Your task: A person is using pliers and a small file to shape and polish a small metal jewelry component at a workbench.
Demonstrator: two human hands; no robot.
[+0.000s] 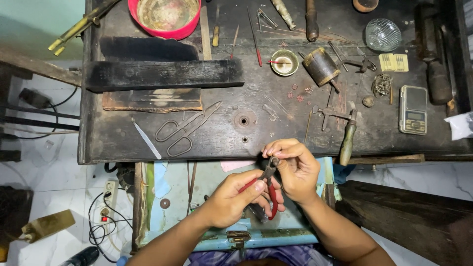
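My left hand (231,197) grips red-handled pliers (270,193), jaws pointing up toward my right hand. My right hand (294,167) pinches something tiny at the plier tips (273,161); the piece itself is too small to make out. Both hands hover just past the front edge of a dark wooden workbench (212,143), above an open pale blue drawer (207,182).
On the bench lie large metal scissors (185,129), a thin blade (147,141), a small brass bowl (285,62), a cylindrical spool (320,67), a green-handled tool (348,138), a pocket scale (413,109), a glass dish (383,34) and a red bowl (165,17). Black wooden blocks (162,74) sit at the left.
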